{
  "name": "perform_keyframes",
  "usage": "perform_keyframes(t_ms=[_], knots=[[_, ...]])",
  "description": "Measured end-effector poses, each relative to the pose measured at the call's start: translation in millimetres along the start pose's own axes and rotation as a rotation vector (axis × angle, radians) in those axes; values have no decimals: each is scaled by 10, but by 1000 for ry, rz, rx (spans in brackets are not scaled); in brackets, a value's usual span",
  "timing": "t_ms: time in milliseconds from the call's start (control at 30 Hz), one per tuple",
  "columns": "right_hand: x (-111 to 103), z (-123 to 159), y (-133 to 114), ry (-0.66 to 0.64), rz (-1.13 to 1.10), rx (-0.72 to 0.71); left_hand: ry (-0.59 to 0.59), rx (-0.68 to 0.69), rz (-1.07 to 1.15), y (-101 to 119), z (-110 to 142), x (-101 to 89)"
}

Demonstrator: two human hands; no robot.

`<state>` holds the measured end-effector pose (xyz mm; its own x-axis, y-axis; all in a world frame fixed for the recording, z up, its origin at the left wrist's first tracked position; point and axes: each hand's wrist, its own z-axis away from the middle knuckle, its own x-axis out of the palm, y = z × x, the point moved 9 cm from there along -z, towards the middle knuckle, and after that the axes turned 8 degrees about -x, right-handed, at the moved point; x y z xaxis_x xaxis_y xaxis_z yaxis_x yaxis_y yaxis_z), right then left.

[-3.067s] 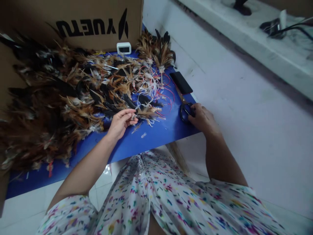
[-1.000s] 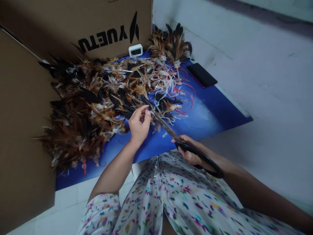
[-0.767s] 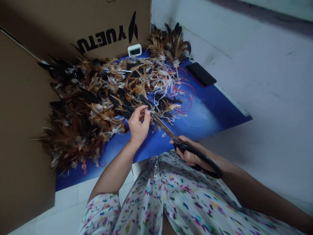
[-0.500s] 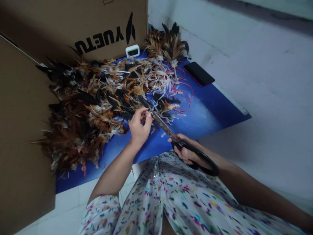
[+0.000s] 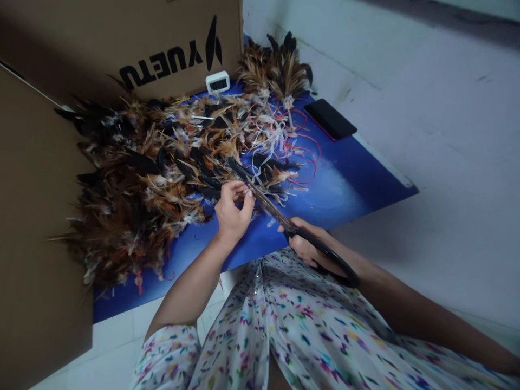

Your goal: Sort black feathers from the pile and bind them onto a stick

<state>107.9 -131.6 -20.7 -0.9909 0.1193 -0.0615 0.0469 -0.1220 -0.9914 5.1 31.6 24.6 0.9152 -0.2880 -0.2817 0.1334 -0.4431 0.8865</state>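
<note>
My left hand [image 5: 234, 210] is closed in a pinch over the near edge of the feathers. A thin white plastic ribbon [image 5: 264, 158] runs from a loose tangle down to its fingertips, where the pinched end is small and partly hidden. My right hand [image 5: 306, 244] grips the black looped handles of a pair of large scissors [image 5: 273, 210]. Their dark, worn blades point up and left, lying right beside the left fingertips and crossing the ribbon. Around the hands lie brown and black feathers [image 5: 170, 162] in small bunches, spread over a blue tabletop [image 5: 345, 184].
Red string [image 5: 314, 151] curls to the right of the feathers. A phone [image 5: 331, 119] lies near the wall at the table's right edge. A small white digital clock [image 5: 218, 83] stands at the back against a cardboard box [image 5: 162, 32]. More feather bunches [image 5: 278, 67] sit in the back corner.
The scissors' handles have drawn closer together as my right hand squeezed. My left hand stays nearly in place, still pinching. The view has shifted slightly.
</note>
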Motion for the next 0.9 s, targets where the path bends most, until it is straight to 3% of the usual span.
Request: perform_keyframes(t_ms=[300, 633, 767, 900], knots=[[-13, -35, -78, 10, 182, 76, -7, -59, 25, -52, 14, 13], [-94, -49, -138, 44, 300, 12, -55, -95, 65, -93, -2, 56], [-347, 3, -260, 149, 356, -28, -55, -129, 63, -176, -82, 20], [-828, 100, -377, 416, 580, 21, -18, -40, -111, -85, -149, -61]])
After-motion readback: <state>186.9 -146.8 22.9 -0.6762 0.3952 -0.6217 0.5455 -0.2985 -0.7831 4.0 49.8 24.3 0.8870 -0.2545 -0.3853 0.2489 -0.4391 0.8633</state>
